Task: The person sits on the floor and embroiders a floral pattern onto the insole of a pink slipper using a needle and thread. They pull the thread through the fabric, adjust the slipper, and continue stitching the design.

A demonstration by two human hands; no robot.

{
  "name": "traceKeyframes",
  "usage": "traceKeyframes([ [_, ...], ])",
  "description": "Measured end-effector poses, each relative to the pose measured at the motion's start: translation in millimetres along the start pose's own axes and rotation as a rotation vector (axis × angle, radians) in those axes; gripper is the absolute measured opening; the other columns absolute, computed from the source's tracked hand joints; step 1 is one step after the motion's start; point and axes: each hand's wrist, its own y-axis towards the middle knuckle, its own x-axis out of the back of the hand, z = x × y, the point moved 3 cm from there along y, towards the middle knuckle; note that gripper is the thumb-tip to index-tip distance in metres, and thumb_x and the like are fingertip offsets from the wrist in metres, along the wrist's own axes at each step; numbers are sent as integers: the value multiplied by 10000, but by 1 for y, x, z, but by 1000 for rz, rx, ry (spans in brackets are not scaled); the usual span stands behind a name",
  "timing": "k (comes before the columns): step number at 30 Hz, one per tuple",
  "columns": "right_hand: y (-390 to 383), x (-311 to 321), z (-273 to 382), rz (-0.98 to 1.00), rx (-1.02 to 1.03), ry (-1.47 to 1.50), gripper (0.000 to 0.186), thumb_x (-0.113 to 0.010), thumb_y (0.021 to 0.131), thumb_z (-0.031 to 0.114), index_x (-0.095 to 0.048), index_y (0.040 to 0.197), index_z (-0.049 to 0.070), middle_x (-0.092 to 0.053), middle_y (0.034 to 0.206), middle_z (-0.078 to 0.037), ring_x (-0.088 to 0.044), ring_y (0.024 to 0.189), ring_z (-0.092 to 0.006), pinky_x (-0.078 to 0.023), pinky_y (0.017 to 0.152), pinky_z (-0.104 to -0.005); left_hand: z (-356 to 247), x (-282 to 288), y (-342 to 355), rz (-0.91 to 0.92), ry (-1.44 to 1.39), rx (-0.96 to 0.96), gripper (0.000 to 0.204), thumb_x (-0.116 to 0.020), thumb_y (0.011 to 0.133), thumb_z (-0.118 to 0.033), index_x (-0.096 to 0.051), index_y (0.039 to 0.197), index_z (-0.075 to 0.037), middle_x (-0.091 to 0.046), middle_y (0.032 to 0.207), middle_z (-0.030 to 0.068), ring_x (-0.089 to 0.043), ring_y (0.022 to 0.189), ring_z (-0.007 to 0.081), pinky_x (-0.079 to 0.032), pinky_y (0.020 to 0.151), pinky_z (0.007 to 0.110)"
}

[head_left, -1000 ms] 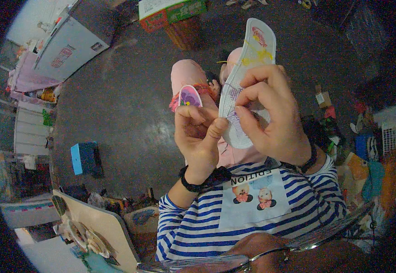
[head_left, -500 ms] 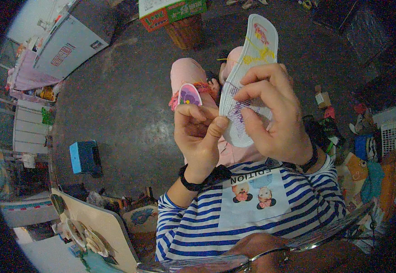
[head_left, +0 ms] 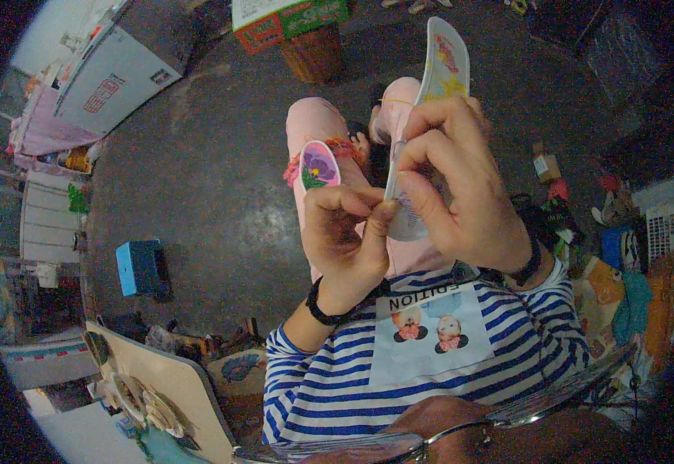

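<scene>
A white shoe insole [head_left: 447,60] with yellow, red and purple stitching stands tilted above my lap, turned partly edge-on. My left hand [head_left: 345,236] pinches its left edge between thumb and fingers. Against the insole's face and edge, my right hand [head_left: 465,189] is closed with thumb and fingertips together; whether a needle or thread is between them cannot be made out. Another insole [head_left: 318,164], embroidered with a purple flower on pink, lies on my left thigh beside a bundle of pink and red threads [head_left: 291,172].
A blue stool [head_left: 139,267] stands on the dark floor to the left. Ahead are a brown basket [head_left: 312,58] and a green-and-red box [head_left: 290,22]. A beige board [head_left: 174,379] is at the lower left, with bags and clutter along the right.
The insole has turned more edge-on, hiding most of its purple stitching. My right fingers have drawn in toward its left edge; my left hand has shifted slightly right.
</scene>
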Motion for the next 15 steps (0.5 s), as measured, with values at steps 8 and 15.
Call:
traceKeyframes([
  [8, -7, 3, -15, -64, 21, 108, 94, -623, 800, 76, -550, 854, 52, -501, 991, -124, -499, 957, -301, -387, 886, -400, 5, -5, -3, 85, 53, -40, 289, -640, 841, 106, -421, 973, -27, -623, 870, 126, -599, 758, 115, -499, 669, 215],
  [15, -13, 13, -21, -109, -48, 202, 122, -650, 812, 88, -556, 881, 51, -511, 1024, -132, -502, 1000, -300, -395, 900, -388, 4, -8, -2, 47, -4, -4, 284, -646, 849, 83, -421, 972, -38, -620, 869, 110, -605, 762, 123, -502, 688, 230],
])
